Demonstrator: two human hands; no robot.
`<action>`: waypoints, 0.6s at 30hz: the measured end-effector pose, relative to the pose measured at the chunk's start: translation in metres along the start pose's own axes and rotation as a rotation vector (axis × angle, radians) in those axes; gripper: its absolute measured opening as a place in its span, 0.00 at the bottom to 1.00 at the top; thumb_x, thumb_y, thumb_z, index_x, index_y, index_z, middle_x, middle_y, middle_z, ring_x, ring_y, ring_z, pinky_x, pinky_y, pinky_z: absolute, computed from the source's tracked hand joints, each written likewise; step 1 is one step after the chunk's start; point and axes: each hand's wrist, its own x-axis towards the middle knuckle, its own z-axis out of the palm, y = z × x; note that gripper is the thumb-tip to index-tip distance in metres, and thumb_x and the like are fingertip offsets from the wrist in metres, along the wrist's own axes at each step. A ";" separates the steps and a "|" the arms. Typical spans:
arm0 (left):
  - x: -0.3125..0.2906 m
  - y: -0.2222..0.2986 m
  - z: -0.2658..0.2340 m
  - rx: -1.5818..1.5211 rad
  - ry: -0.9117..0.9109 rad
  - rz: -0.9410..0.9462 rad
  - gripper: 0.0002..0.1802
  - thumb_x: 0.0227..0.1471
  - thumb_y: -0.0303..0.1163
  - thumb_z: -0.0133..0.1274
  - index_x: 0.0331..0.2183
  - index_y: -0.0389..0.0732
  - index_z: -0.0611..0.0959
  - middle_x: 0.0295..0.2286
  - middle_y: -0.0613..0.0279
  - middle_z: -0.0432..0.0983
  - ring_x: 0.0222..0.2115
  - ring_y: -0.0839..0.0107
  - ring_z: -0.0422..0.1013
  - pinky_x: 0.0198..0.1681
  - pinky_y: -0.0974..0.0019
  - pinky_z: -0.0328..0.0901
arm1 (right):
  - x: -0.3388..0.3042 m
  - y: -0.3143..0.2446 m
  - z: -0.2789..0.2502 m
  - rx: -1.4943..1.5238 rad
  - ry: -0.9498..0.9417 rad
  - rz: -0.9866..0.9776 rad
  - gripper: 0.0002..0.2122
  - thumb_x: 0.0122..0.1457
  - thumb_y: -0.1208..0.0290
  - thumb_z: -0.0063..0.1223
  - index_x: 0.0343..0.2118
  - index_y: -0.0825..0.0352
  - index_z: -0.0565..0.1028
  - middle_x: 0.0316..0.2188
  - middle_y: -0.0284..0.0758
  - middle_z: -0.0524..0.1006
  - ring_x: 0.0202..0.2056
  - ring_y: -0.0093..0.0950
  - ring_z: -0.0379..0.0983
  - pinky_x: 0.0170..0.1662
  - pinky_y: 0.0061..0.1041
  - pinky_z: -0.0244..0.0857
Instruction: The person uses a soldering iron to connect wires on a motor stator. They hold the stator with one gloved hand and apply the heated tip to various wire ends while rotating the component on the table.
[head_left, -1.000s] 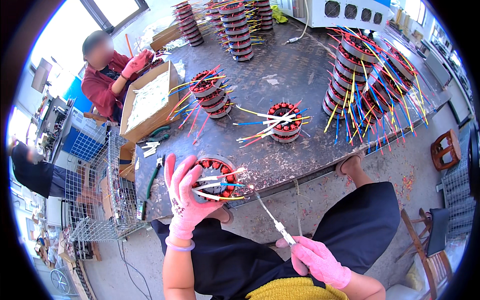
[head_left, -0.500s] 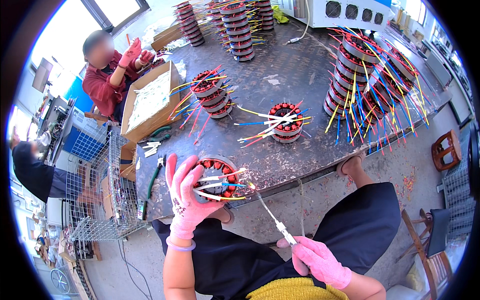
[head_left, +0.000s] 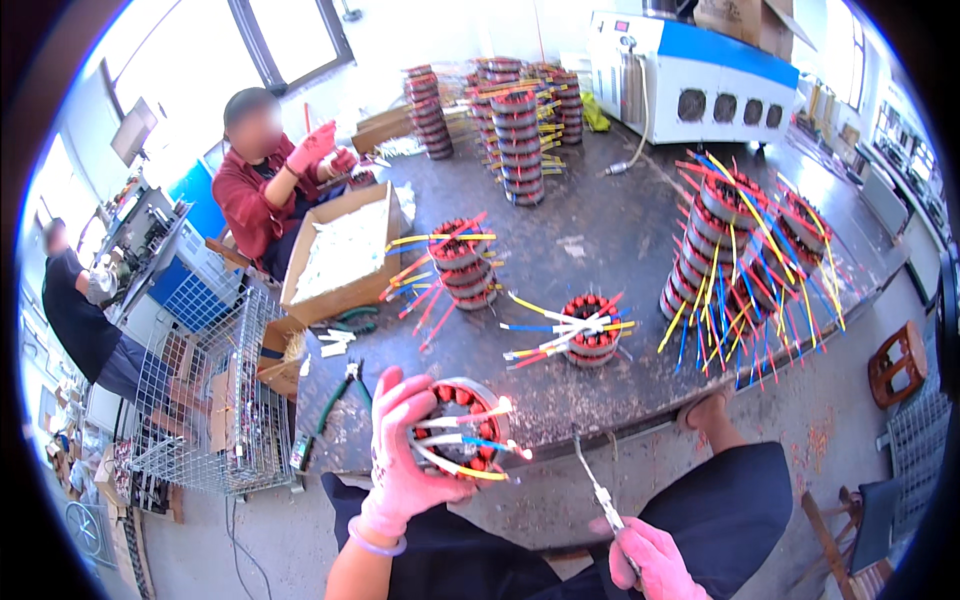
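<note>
My left hand (head_left: 405, 455), in a pink glove, grips a ring-shaped motor stator (head_left: 478, 394) with red windings, tilted at the table's near edge. Its red, blue and yellow leads, in white sleeves, point right. Small flames glow on the red and blue lead tips. Lower right, my gloved right hand (head_left: 655, 562) is closed round a slim gas torch (head_left: 603, 497). The torch's thin nozzle points up and left, apart from the leads; no flame shows on it. Another stator (head_left: 590, 340) with crossed white sleeves sits on the table beyond.
Green-handled cutters (head_left: 330, 412) and loose white sleeves (head_left: 337, 342) lie left of my left hand. Stacked stators (head_left: 465, 275) stand farther back, and more (head_left: 700, 240) at right. A cardboard box (head_left: 345, 275) sits before a co-worker (head_left: 265, 190). A wire cage (head_left: 205, 400) flanks the table.
The torch nozzle has drawn away from the leads, down and right, and its flame no longer shows. Flames now burn on two lead tips. The whole view has shifted.
</note>
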 end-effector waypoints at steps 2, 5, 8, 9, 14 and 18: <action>0.009 0.013 -0.005 -0.056 0.010 0.001 0.57 0.19 0.56 0.76 0.49 0.40 0.68 0.48 0.50 0.68 0.53 0.52 0.65 0.65 0.40 0.48 | -0.001 -0.001 -0.004 0.016 0.031 0.001 0.14 0.69 0.61 0.41 0.27 0.61 0.67 0.15 0.23 0.63 0.15 0.14 0.54 0.19 0.17 0.44; 0.024 0.030 -0.017 -0.135 -0.002 -0.024 0.55 0.16 0.47 0.77 0.49 0.39 0.70 0.48 0.49 0.70 0.52 0.49 0.66 0.63 0.38 0.50 | -0.001 0.001 -0.013 0.004 0.027 -0.049 0.14 0.69 0.61 0.41 0.26 0.61 0.67 0.14 0.23 0.62 0.15 0.15 0.53 0.19 0.17 0.44; 0.042 0.021 -0.027 -0.105 -0.030 0.033 0.54 0.16 0.44 0.77 0.49 0.38 0.70 0.48 0.50 0.70 0.52 0.51 0.67 0.63 0.40 0.51 | 0.000 0.005 -0.020 0.022 0.044 -0.094 0.14 0.69 0.62 0.41 0.25 0.61 0.67 0.13 0.23 0.61 0.14 0.15 0.53 0.18 0.18 0.43; 0.055 0.017 -0.023 -0.055 -0.035 0.048 0.54 0.16 0.41 0.77 0.50 0.38 0.71 0.47 0.50 0.70 0.51 0.51 0.68 0.61 0.45 0.56 | -0.001 0.005 -0.024 0.022 0.064 -0.102 0.15 0.69 0.62 0.41 0.25 0.61 0.67 0.13 0.23 0.61 0.14 0.16 0.53 0.18 0.18 0.43; 0.111 -0.061 -0.003 -0.183 -0.034 -0.421 0.53 0.22 0.38 0.77 0.52 0.37 0.69 0.46 0.52 0.72 0.48 0.63 0.71 0.55 0.62 0.64 | 0.000 -0.001 -0.033 -0.005 0.077 -0.126 0.17 0.69 0.59 0.40 0.23 0.62 0.66 0.13 0.24 0.62 0.14 0.16 0.54 0.18 0.18 0.44; 0.168 -0.108 0.006 -0.264 -0.027 -0.534 0.49 0.30 0.31 0.72 0.55 0.34 0.68 0.47 0.55 0.72 0.48 0.68 0.69 0.55 0.64 0.63 | 0.001 -0.002 -0.035 -0.010 0.067 -0.142 0.19 0.69 0.58 0.40 0.22 0.61 0.66 0.12 0.24 0.62 0.13 0.16 0.53 0.17 0.18 0.44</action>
